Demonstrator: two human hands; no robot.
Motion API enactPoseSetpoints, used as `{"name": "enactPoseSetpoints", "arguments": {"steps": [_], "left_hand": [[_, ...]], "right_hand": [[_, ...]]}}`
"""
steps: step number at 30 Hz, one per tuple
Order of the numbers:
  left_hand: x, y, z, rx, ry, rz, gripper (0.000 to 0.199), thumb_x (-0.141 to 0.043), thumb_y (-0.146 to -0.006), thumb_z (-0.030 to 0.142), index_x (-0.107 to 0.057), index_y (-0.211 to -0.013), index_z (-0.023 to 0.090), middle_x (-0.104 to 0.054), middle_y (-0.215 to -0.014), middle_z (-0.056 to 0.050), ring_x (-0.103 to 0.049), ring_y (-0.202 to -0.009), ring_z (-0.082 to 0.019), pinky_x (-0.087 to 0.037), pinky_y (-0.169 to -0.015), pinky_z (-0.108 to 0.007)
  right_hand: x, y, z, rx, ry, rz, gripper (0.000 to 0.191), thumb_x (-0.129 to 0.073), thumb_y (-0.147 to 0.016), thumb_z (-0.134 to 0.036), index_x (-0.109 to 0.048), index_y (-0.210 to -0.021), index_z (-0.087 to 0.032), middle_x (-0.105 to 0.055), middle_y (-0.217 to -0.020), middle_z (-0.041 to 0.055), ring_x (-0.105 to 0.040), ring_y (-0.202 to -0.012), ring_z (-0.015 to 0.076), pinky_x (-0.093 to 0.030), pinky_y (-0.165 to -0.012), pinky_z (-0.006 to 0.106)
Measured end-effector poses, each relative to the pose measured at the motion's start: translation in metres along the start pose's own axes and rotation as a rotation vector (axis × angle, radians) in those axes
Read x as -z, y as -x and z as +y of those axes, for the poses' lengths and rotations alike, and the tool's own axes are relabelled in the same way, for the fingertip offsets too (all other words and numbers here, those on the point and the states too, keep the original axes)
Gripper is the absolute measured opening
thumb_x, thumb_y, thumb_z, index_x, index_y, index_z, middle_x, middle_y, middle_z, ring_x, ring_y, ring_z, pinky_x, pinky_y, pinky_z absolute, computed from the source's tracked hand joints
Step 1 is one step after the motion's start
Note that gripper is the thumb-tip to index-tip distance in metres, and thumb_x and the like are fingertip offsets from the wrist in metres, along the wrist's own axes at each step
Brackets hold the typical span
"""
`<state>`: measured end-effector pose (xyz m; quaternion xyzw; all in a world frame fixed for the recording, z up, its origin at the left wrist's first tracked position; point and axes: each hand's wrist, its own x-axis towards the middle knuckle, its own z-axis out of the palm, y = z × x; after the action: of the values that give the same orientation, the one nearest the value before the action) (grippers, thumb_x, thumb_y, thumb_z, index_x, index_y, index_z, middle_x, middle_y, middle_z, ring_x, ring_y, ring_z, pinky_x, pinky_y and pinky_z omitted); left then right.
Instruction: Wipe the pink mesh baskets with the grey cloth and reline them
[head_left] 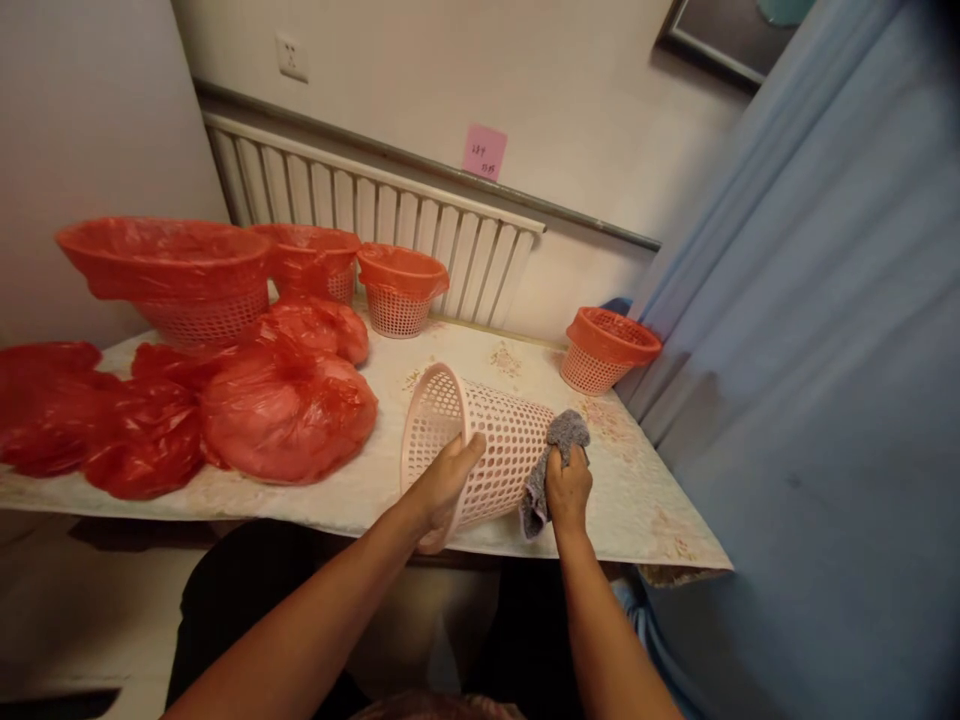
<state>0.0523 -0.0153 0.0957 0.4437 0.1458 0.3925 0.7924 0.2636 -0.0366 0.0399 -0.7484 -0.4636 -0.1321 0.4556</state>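
Observation:
A pale pink plastic wastebasket [506, 450] with a lattice wall lies on its side at the table's front, its mouth turned to the left. My left hand [448, 478] is closed on its rim, the thumb outside and the fingers inside the mouth. A grey cloth [568, 430] is bunched in my right hand [568, 490], which is closed around it at the base end of the wastebasket. The cloth touches the base there. My right fingertips are partly hidden by the cloth.
Several baskets lined with red bags [172, 260] stand along the back left. Filled red plastic bags [289, 410] lie at the left. Another lined basket [607, 345] stands at the back right by a blue curtain [795, 400]. A radiator [375, 205] runs behind the table [652, 510].

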Motion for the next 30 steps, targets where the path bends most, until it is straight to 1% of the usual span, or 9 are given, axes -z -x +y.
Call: {"name": "enactPoseSetpoints", "arguments": {"steps": [4, 6, 9, 11, 14, 17, 22, 26, 30], "left_hand": [[0.001, -0.007, -0.001, 0.015, -0.034, -0.020, 0.054, -0.056, -0.085, 0.050, -0.053, -0.123, 0.012, -0.070, -0.107, -0.014, -0.064, -0.101, -0.028, -0.044, -0.095, -0.045], [0.005, -0.005, -0.005, 0.002, -0.124, -0.022, 0.053, -0.057, -0.084, 0.050, -0.055, -0.120, 0.012, -0.070, -0.105, -0.013, -0.063, -0.102, -0.028, -0.043, -0.096, -0.044], [0.009, 0.003, -0.009, -0.064, -0.316, 0.003, 0.048, -0.057, -0.083, 0.049, -0.061, -0.114, 0.013, -0.070, -0.105, -0.011, -0.059, -0.107, -0.027, -0.039, -0.101, -0.041], [0.012, 0.008, -0.009, -0.096, -0.415, 0.009, 0.044, -0.055, -0.084, 0.048, -0.063, -0.111, 0.014, -0.070, -0.107, -0.010, -0.056, -0.111, -0.027, -0.035, -0.105, -0.039], [0.015, 0.013, -0.009, -0.109, -0.492, -0.007, 0.044, -0.056, -0.084, 0.047, -0.062, -0.114, 0.015, -0.067, -0.114, -0.008, -0.052, -0.116, -0.027, -0.032, -0.108, -0.039], [0.017, 0.017, -0.012, -0.083, -0.468, -0.074, 0.049, -0.054, -0.085, 0.048, -0.057, -0.121, 0.015, -0.062, -0.124, -0.009, -0.052, -0.117, -0.026, -0.032, -0.108, -0.041], [0.021, 0.021, -0.018, -0.076, -0.444, -0.186, 0.055, -0.050, -0.087, 0.050, -0.051, -0.130, 0.015, -0.057, -0.130, -0.012, -0.050, -0.122, -0.027, -0.030, -0.110, -0.044], [0.027, 0.023, -0.018, -0.069, -0.550, -0.166, 0.055, -0.050, -0.088, 0.048, -0.051, -0.131, 0.014, -0.055, -0.133, -0.012, -0.046, -0.126, -0.029, -0.026, -0.112, -0.047], [0.031, 0.023, -0.018, -0.078, -0.570, -0.207, 0.053, -0.049, -0.089, 0.047, -0.051, -0.131, 0.016, -0.054, -0.135, -0.012, -0.045, -0.127, -0.028, -0.026, -0.112, -0.045]], "right_hand": [[0.002, 0.027, -0.021, 0.086, -0.071, 0.003, 0.024, -0.038, -0.085, -0.028, -0.058, -0.090, -0.018, -0.061, -0.097, 0.0112, -0.052, -0.103, 0.0269, -0.040, -0.092, 0.045], [0.003, 0.043, -0.039, 0.193, -0.133, -0.010, 0.025, -0.038, -0.086, -0.024, -0.059, -0.097, -0.017, -0.062, -0.105, 0.0114, -0.049, -0.113, 0.0271, -0.037, -0.098, 0.048], [0.006, 0.059, -0.069, 0.369, -0.199, -0.107, 0.029, -0.041, -0.085, -0.020, -0.059, -0.107, -0.017, -0.063, -0.110, 0.0100, -0.045, -0.122, 0.0265, -0.034, -0.104, 0.049], [0.009, 0.057, -0.085, 0.449, -0.226, -0.181, 0.030, -0.045, -0.083, -0.020, -0.060, -0.109, -0.017, -0.063, -0.111, 0.0102, -0.045, -0.123, 0.0269, -0.034, -0.104, 0.048], [0.011, 0.037, -0.094, 0.456, -0.252, -0.227, 0.030, -0.044, -0.083, -0.019, -0.061, -0.108, -0.017, -0.063, -0.112, 0.0095, -0.047, -0.121, 0.0253, -0.034, -0.105, 0.045], [0.009, 0.007, -0.081, 0.358, -0.239, -0.237, 0.029, -0.039, -0.085, -0.021, -0.061, -0.104, -0.019, -0.063, -0.110, 0.0079, -0.052, -0.111, 0.0222, -0.037, -0.101, 0.040], [0.003, -0.023, -0.020, 0.020, -0.083, -0.121, 0.027, -0.039, -0.082, -0.032, -0.061, -0.088, -0.018, -0.064, -0.094, 0.0085, -0.056, -0.094, 0.0236, -0.042, -0.086, 0.036], [0.003, -0.012, 0.015, -0.107, -0.034, -0.036, 0.031, -0.036, -0.082, -0.038, -0.059, -0.085, -0.017, -0.063, -0.085, 0.0099, -0.056, -0.086, 0.0259, -0.042, -0.080, 0.038], [0.001, 0.022, 0.003, -0.099, -0.036, -0.006, 0.035, -0.037, -0.083, -0.039, -0.059, -0.093, -0.015, -0.062, -0.099, 0.0155, -0.054, -0.100, 0.0291, -0.040, -0.089, 0.042]]}}
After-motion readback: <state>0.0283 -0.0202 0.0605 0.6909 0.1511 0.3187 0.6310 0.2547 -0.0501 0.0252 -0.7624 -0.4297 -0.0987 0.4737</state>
